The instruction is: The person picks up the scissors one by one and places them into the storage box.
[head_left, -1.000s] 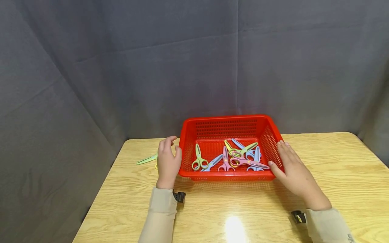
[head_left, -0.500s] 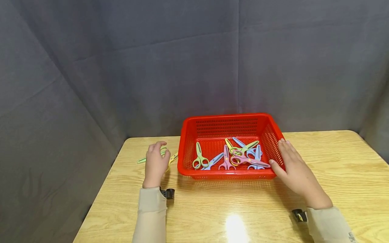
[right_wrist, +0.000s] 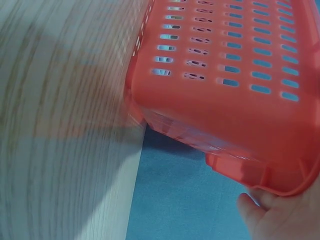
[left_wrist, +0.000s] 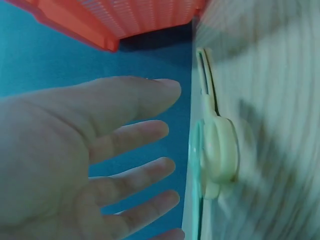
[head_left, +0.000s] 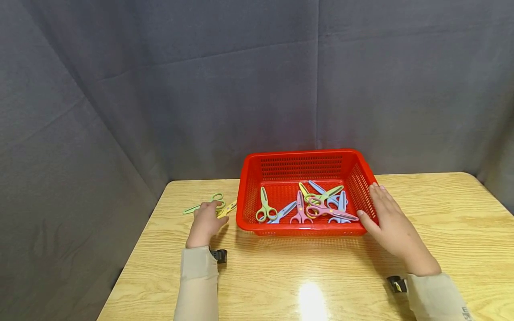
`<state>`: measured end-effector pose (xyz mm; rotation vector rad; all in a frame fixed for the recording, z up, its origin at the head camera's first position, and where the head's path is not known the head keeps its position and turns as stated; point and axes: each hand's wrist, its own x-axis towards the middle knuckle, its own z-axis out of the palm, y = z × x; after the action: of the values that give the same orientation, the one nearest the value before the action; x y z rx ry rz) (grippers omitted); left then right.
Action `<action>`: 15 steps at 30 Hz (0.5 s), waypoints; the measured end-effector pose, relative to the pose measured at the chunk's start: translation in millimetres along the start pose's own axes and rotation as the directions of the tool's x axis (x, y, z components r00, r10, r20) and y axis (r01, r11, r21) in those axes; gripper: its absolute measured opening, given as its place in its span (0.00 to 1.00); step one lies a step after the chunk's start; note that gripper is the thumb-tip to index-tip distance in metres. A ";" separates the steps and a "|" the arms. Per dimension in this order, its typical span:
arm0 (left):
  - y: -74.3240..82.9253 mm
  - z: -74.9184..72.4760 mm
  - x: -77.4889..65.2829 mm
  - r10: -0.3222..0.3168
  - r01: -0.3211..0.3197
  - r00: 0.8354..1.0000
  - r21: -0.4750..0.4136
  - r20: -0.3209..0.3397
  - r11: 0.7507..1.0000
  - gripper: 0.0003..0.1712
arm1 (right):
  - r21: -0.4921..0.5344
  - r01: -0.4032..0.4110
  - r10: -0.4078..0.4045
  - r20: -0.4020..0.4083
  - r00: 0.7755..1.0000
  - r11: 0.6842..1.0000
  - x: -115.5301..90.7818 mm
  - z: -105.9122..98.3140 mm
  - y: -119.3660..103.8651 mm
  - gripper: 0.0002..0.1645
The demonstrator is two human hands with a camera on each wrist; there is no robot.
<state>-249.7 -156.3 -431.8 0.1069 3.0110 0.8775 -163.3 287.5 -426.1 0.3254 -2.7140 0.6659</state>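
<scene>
My left hand [head_left: 206, 224] reaches low over the left part of the table, its fingers just above a pair of yellow scissors [head_left: 228, 209] and a pair of green scissors [head_left: 192, 209]. In the left wrist view the thumb and fingers are spread, with nothing between them, and the yellow scissors [left_wrist: 220, 150] lie on the wood beyond the fingertips. A red plastic basket [head_left: 301, 227] stands right of this hand. My right hand [head_left: 395, 232] rests against the basket's right side, fingers straight along the rim and thumb at the near corner.
Inside the basket lie several scissors: green ones [head_left: 265, 207], blue ones [head_left: 286, 211], pink ones [head_left: 300, 207] and yellow ones. A grey curtain [head_left: 241, 98] hangs behind the wooden table [head_left: 281, 281].
My left hand has moved left from beside the basket and lowered toward the yellow and green scissors, uncovering more of them. The right hand stays at the basket's side.
</scene>
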 end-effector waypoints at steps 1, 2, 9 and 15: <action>-0.8 0.6 -0.3 -0.008 0.008 1.000 0.002 0.004 1.000 0.31 | 0.000 -0.001 0.001 -0.001 1.000 1.000 0.0 0.2 0.1 0.46; -1.3 1.1 -0.5 -0.018 0.018 1.000 0.002 0.009 1.000 0.31 | -0.003 -0.002 0.002 -0.001 1.000 1.000 0.0 0.3 0.1 0.46; -5.4 5.0 2.4 -0.064 0.062 0.995 0.030 0.071 0.998 0.34 | 0.001 0.003 -0.003 -0.003 1.000 1.000 0.5 2.0 1.8 0.46; -9.8 8.3 4.9 -0.049 0.044 0.994 0.049 0.095 0.998 0.34 | -0.002 -0.004 0.004 -0.005 1.000 1.000 -0.1 1.5 1.8 0.46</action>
<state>-255.1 -159.8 -444.0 0.0769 2.9323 0.7753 -164.1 288.3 -428.2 0.3181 -2.7110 0.6643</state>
